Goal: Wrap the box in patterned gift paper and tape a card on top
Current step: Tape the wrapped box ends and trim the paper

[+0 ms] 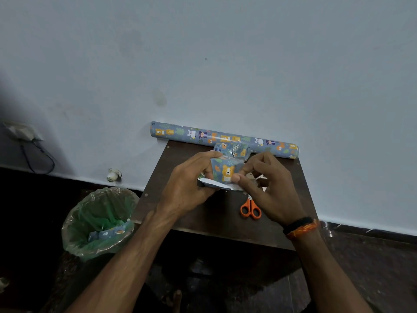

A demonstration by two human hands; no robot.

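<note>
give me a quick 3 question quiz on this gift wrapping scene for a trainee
1. True or false: the orange-handled scissors lie on the brown table.
2. Where does the roll of gift paper lie? A) in the bin B) at the table's far edge by the wall C) on the floor
3. What do the left hand and right hand hold together?

Key
1. True
2. B
3. The partly wrapped box, with a white paper edge showing underneath

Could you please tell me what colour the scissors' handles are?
Orange; the scissors show in the head view.
</note>
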